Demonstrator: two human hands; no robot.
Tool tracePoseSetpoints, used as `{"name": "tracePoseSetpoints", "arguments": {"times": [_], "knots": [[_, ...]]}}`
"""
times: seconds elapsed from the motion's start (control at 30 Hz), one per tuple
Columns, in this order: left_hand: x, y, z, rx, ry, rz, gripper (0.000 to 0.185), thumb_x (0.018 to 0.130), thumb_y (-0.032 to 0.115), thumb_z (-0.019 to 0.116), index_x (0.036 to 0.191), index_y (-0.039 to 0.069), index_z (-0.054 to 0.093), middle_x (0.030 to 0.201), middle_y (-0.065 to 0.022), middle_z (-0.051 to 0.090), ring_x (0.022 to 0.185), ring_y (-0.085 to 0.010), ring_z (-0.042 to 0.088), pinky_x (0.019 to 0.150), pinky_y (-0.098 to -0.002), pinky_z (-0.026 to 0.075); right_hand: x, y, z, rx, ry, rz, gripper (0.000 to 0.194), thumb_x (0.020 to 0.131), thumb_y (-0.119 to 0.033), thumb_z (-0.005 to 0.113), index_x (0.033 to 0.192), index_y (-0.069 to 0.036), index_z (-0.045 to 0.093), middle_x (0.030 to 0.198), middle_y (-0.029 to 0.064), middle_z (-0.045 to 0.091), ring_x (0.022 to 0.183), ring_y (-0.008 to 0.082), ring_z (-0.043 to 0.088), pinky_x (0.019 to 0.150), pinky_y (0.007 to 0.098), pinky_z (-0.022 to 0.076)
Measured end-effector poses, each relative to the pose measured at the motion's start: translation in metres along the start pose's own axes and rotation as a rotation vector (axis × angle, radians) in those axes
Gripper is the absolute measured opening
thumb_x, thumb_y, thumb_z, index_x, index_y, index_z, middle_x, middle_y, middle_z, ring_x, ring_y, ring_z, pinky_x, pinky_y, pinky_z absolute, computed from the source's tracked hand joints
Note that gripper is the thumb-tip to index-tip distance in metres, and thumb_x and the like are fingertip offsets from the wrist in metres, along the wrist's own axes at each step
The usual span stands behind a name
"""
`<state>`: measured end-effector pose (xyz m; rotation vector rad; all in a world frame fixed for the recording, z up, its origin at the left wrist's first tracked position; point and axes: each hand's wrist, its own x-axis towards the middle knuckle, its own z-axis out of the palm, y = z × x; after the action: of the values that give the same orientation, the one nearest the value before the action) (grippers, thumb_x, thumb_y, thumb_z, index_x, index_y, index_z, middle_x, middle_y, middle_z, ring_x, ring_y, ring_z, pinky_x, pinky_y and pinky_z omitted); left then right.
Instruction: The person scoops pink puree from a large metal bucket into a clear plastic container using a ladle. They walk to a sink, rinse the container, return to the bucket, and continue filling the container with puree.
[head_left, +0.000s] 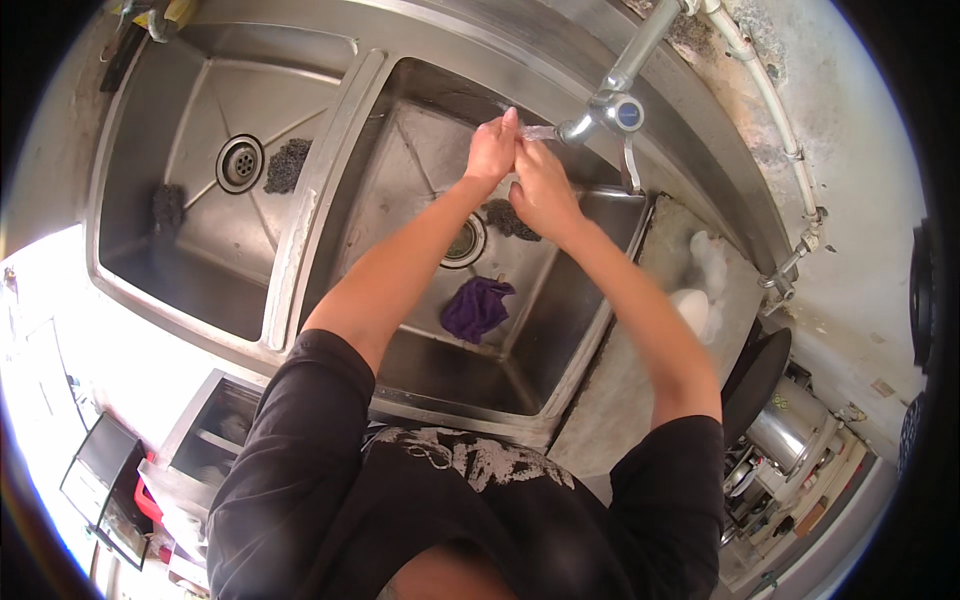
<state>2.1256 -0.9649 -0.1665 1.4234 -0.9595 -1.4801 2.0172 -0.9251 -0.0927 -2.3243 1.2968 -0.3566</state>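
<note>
My left hand (493, 152) and my right hand (541, 191) meet under a stream of water (537, 133) from the chrome tap (576, 129). They touch each other above the right-hand basin of a stainless steel double sink (375, 217). Nothing shows in either hand, but their pressed-together position hides some of the fingers. Below my right hand lies a grey scouring pad (511, 221), partly covered by it. Beside that pad is the drain (461, 244). A crumpled purple cloth (476, 309) rests on the basin floor, nearer to my body.
Two dark scouring pads (289, 166) lie in the left basin near its drain (240, 163). The tap's lever (630, 165) hangs by the right basin's back corner. A white bowl-like item (690, 311) sits on the right-hand counter (637, 330); a metal pot (795, 424) stands farther right.
</note>
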Motion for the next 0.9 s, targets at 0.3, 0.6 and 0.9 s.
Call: {"name": "tracePoseSetpoints", "arguments": {"times": [0.3,0.6,0.9], "knots": [[-0.002,-0.012,0.009,1.03,-0.101,0.684,0.017,0.075,0.018,0.051,0.081,0.006,0.06,0.096,-0.0138,0.06,0.099,-0.0283,0.054,0.091,-0.036,0.04,0.016,-0.027,0.046,0.614,0.479,0.521,0.047,0.078,-0.016,0.063,0.115,0.007,0.047,0.109,0.0162,0.056,0.1,0.0224,0.055,0.084,0.0318,0.0442],[-0.032,0.021,-0.006,1.401,-0.262,0.513,0.049,0.083,0.022,0.048,0.127,0.001,0.042,0.132,-0.0195,0.04,0.128,-0.034,0.031,0.105,-0.0428,0.026,0.057,0.024,0.047,1.447,0.362,0.818,0.02,0.082,-0.015,0.066,0.095,-0.002,0.061,0.091,0.0069,0.063,0.082,0.0168,0.06,0.073,0.0311,0.0492],[-0.037,0.013,-0.012,1.372,-0.242,0.637,0.057,0.079,0.018,0.048,0.128,-0.008,0.036,0.13,-0.0272,0.036,0.126,-0.0407,0.029,0.105,-0.0495,0.024,0.061,0.031,0.043,1.275,0.283,0.766,0.017,0.082,-0.019,0.064,0.087,-0.003,0.062,0.084,0.0056,0.063,0.077,0.0158,0.059,0.071,0.03,0.0477]]}}
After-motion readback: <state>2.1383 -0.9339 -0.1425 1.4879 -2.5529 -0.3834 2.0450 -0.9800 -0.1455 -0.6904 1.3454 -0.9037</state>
